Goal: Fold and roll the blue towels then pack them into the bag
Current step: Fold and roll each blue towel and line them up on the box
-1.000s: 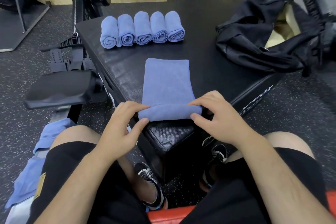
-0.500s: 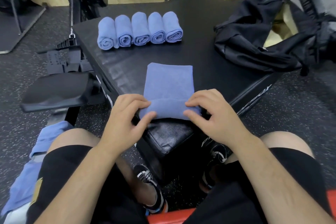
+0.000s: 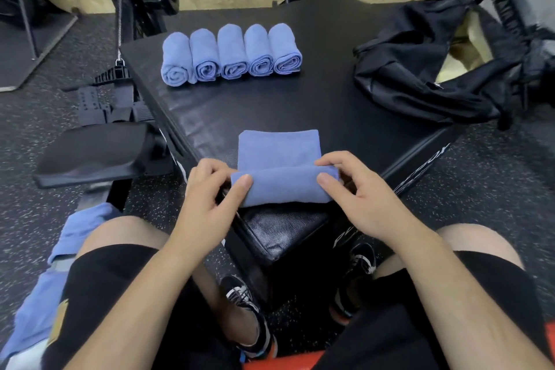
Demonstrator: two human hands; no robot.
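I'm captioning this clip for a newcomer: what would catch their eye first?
The left hand and right hand pinch the ends of a half-rolled blue towel at the near corner of the black box. Five rolled towels line its far left; a black bag slumps at far right.

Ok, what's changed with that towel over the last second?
The left hand and right hand have rolled the near end of the towel further away: the roll is thicker, the flat part shorter. Both still pinch its ends. The rolled towels and bag stayed put.
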